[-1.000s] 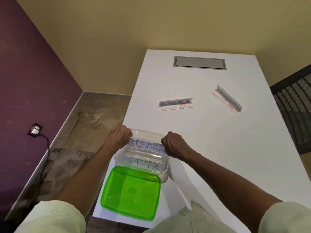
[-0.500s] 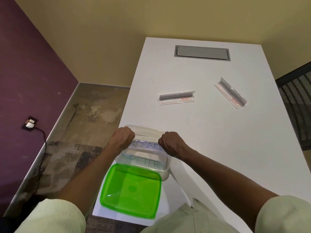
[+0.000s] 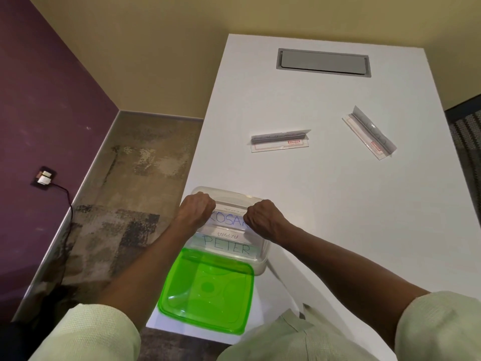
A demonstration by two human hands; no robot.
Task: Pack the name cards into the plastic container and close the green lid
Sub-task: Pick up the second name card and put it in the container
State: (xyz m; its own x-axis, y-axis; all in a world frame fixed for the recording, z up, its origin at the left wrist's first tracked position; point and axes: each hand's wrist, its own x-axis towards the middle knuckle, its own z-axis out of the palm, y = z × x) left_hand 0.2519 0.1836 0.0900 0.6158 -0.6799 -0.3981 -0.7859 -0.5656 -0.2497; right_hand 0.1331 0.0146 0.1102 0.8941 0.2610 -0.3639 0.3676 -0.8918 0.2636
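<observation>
1. Lid [image 3: 207,291], green, lies nearest, touching the plastic container [image 3: 261,261]'s near wall.
2. Left hand [image 3: 195,211] and right hand [image 3: 263,220] are curled closed, apparently pinching a name card [image 3: 226,221] inside the container; forcing it could buckle it.
3. Farther off, two name cards [image 3: 279,142] [image 3: 369,135] wait on the table [image 3: 338,204].
</observation>
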